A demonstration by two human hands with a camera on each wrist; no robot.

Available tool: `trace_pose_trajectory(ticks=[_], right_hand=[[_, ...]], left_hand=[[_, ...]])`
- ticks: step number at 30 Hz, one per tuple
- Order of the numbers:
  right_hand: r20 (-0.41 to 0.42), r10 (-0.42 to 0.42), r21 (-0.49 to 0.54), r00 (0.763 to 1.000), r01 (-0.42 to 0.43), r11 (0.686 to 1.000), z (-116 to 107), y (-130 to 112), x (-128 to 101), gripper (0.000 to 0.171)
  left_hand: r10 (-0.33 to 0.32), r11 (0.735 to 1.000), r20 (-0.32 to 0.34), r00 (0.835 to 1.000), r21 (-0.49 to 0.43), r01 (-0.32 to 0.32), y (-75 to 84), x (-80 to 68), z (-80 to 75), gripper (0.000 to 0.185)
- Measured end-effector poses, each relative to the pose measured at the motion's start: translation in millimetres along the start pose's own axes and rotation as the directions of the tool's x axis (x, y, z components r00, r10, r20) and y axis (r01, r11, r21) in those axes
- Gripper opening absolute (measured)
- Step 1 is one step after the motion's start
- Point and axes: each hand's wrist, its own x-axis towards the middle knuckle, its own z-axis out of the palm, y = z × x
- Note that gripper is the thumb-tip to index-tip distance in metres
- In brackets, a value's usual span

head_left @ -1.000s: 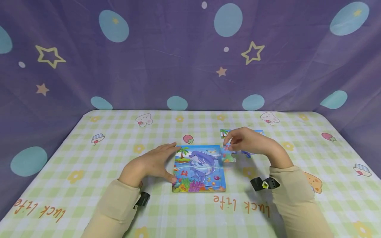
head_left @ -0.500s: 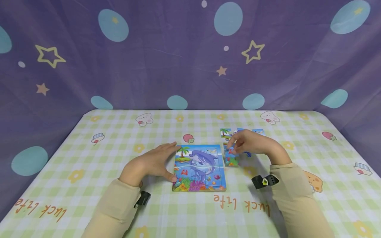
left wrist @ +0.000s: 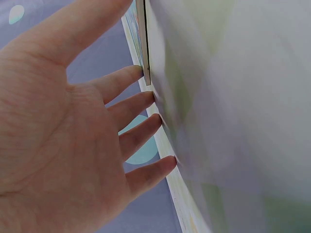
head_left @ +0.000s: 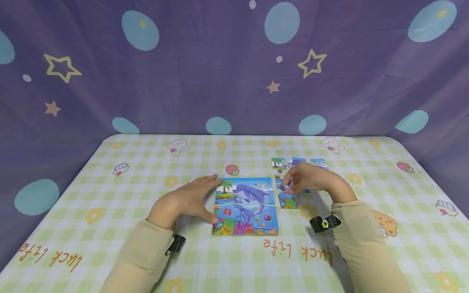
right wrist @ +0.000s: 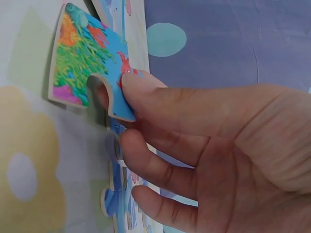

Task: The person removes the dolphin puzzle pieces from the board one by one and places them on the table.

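My right hand pinches a puzzle piece between thumb and fingers; coral, green weed and a red crab are printed on it. In the head view the piece is held tilted, just right of a square dolphin puzzle board lying flat. My left hand spans the board's left side, thumb at the lower edge and fingers near the top left corner. The left wrist view shows its fingers fairly straight and spread, with tips at the board's edge and the tabletop.
Loose puzzle pieces lie behind my right hand, among them a palm tree piece, a dolphin piece and a sky piece. Others are partly hidden by the hand. A checked cloth covers the table, with a purple curtain behind it.
My right hand has shifted slightly right and toward me with the crab piece, turning it so more of its picture shows. My left hand and the board stay in place.
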Motion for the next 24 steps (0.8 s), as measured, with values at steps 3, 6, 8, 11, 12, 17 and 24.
trace_pose_trajectory(ticks=[3,6,8,11,12,17,24], right_hand=[[-0.001,-0.002,-0.025,1.000,0.002,1.000,1.4,0.2,1.7,0.013],[-0.007,-0.007,-0.051,1.000,0.007,0.999,2.3,0.5,2.9,0.013],[-0.013,-0.003,-0.058,1.000,0.002,0.998,2.6,0.8,3.2,0.013],[-0.021,0.003,-0.061,1.000,-0.004,0.998,3.3,0.3,3.0,0.013],[-0.022,0.006,-0.062,1.000,-0.007,0.998,3.4,0.4,3.0,0.013],[-0.026,0.023,-0.053,0.999,-0.025,0.998,3.8,0.1,2.9,0.013],[-0.036,0.030,-0.040,0.999,-0.032,0.999,3.1,1.2,3.8,0.015]], left_hand=[[-0.004,1.000,0.002,1.000,-0.002,0.004,0.4,-0.2,-0.1,0.109],[-0.006,1.000,0.003,1.000,-0.004,0.006,0.7,-0.3,-0.3,0.109],[-0.003,1.000,0.003,1.000,-0.004,0.003,0.8,-0.4,-0.4,0.110],[0.000,1.000,0.001,1.000,-0.007,0.000,0.8,-0.4,-0.5,0.110],[0.001,1.000,0.001,1.000,-0.008,-0.001,0.7,-0.4,-0.6,0.110],[0.002,1.000,0.000,1.000,-0.013,-0.002,0.4,-0.5,-0.5,0.110],[0.004,1.000,0.004,1.000,-0.010,-0.004,0.1,-0.3,-0.7,0.110]])
